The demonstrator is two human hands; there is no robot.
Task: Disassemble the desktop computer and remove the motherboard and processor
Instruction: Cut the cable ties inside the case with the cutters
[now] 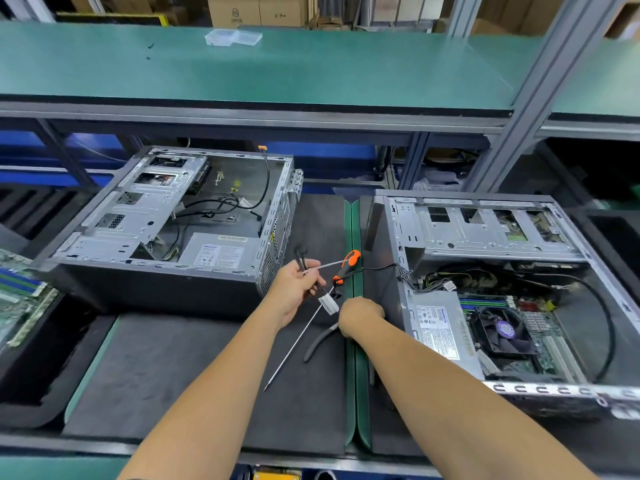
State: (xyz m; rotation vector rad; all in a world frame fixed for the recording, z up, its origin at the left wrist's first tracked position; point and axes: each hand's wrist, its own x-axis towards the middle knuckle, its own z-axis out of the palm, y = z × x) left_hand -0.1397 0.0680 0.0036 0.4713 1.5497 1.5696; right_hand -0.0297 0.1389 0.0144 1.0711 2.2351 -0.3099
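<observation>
Head view: right hand (360, 315) fingers hidden, pliers (320, 341) partly covered.

Nothing here can truly be read by you. The power supply (440, 330) in the open computer case (398, 237) on your right carries a white label (439, 332) with a blue brand word and rows of small print, all too blurred to make out. Left of that case, the other open case's power supply (221, 252) bears a similar white label (219, 255), also illegible. Far behind that case, a cardboard box (258, 10) shows a round logo and small marks, too faint to read.
</observation>
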